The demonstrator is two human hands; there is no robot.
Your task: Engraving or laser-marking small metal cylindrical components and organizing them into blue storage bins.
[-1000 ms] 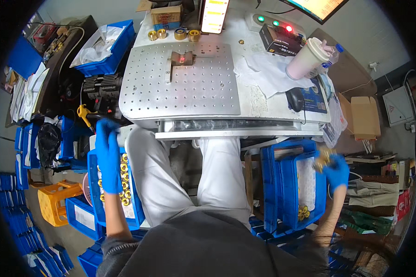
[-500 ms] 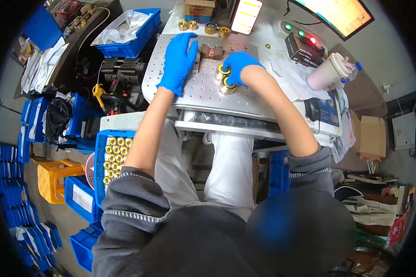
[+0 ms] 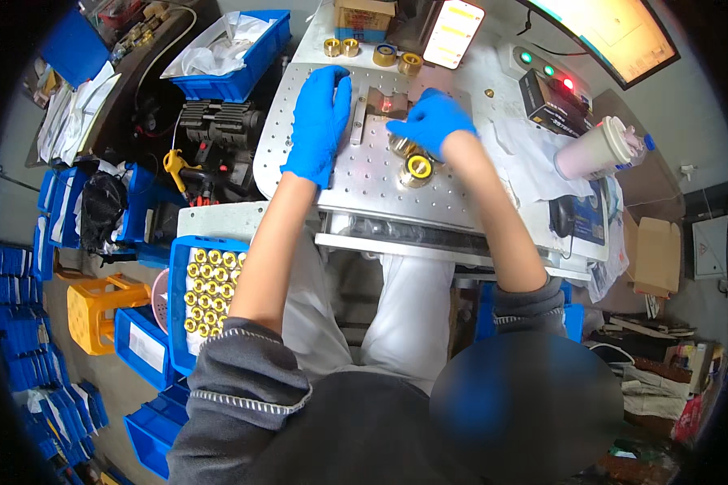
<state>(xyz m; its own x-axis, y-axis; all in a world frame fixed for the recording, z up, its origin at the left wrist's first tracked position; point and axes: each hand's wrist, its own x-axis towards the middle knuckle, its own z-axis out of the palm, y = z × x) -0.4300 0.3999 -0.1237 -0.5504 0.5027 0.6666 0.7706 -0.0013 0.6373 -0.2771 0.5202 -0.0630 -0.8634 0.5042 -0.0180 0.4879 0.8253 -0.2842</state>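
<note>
The left hand (image 3: pixel 319 121), in a blue glove, lies palm down and flat on the surface (image 3: pixel 364 174), fingers straight and together, pointing toward the far edge; it grips nothing. Its outer fingers rest just beside a metal bar (image 3: pixel 357 120) that runs from front to back. The bare left forearm stretches straight from the near edge to the grey sleeve.

The right hand (image 3: pixel 431 121), also gloved in blue, is cupped with the fingers curled downward over a brass ring (image 3: pixel 399 145) near the middle of the surface; whether the fingers actually pinch the ring I cannot tell. The wrist is bent and the forearm slants back to the near right edge. A second ring (image 3: pixel 417 167), brass with a yellow face, sits just in front of that hand, touching or nearly touching the first. A small block (image 3: pixel 384 103) with a red light spot lies between the two hands, against the bar.

Along the far edge stand four more rings (image 3: pixel 384 55). At the right edge are a black box (image 3: pixel 542 95) and a cup (image 3: pixel 597 149). Below the near left corner, a blue bin (image 3: pixel 178 275) holds rows of brass rings.
</note>
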